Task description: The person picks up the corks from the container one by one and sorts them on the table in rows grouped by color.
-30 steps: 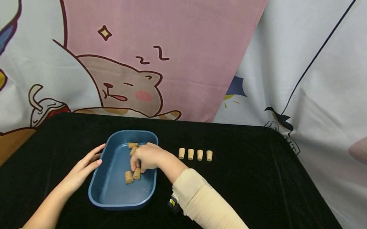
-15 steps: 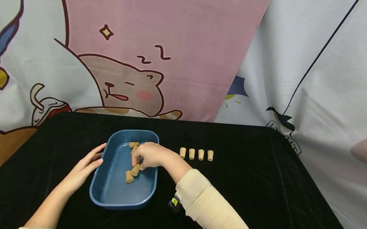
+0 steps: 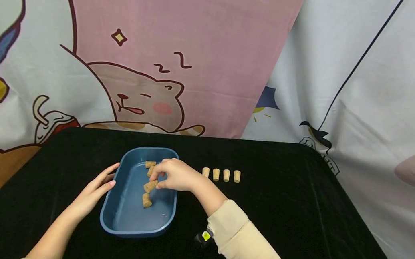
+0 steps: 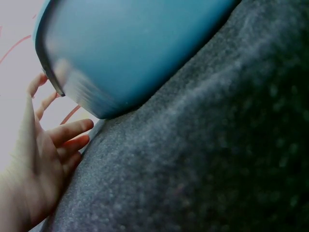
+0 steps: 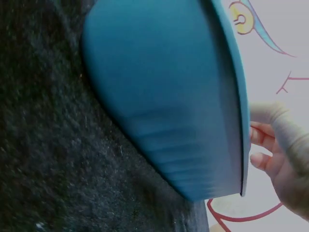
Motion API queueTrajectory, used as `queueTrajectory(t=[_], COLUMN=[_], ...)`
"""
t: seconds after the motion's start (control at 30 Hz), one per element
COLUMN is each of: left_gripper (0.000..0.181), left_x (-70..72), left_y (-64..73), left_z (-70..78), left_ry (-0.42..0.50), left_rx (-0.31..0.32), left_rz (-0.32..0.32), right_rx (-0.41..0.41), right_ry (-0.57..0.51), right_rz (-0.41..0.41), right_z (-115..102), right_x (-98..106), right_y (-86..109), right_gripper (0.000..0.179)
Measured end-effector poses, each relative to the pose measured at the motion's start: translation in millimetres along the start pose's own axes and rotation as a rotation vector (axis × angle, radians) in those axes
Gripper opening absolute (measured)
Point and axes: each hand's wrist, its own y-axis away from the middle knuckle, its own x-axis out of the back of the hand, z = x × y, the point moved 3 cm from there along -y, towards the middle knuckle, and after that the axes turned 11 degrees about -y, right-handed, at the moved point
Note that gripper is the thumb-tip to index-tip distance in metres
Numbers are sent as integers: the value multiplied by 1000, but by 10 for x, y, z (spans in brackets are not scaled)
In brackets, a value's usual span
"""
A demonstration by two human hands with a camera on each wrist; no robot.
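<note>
A blue plastic tub (image 3: 109,215) holds several tapered cork stoppers. My right hand (image 3: 177,174) reaches over its right rim, with thumb and forefinger pinching a cork stopper (image 3: 149,187) that lies tilted. Just nearer to me is another cork (image 3: 146,200), and beyond the fingers are a cork (image 3: 150,171) partly covered by the hand and one lying on its side (image 3: 150,164). My left hand (image 3: 95,188) rests its fairly straight fingers and thumb against the tub's left rim. The right wrist view shows the tub's outer wall (image 5: 159,106), hiding the corks.
Right of the tub, several cork stoppers (image 3: 216,175) stand in a row on the black table cloth (image 3: 277,214). Behind the table hangs a printed curtain (image 3: 212,65) with cartoon animals. A dark wrist device (image 3: 204,237) sits under the right sleeve.
My right hand has lifted slightly and opened out toward the right, while the cork at its fingertips has shifted away from me, leftward, and tipped over. The left hand stays at the rim.
</note>
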Motion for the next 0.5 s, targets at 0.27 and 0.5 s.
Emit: queueTrajectory(t=[0.27,0.5], left_gripper=[54,54], left_x=[-6,8], left_y=[-2,3], left_z=[10,12], left_ry=[-5,-7], left_rx=[-3,-4], left_rz=[1,0], right_rx=[88,126], right_ry=[-86,-180], right_rz=[149,323], right_z=[-78,-141], right_x=[57,78], right_y=[177,374], right_gripper=[16,16])
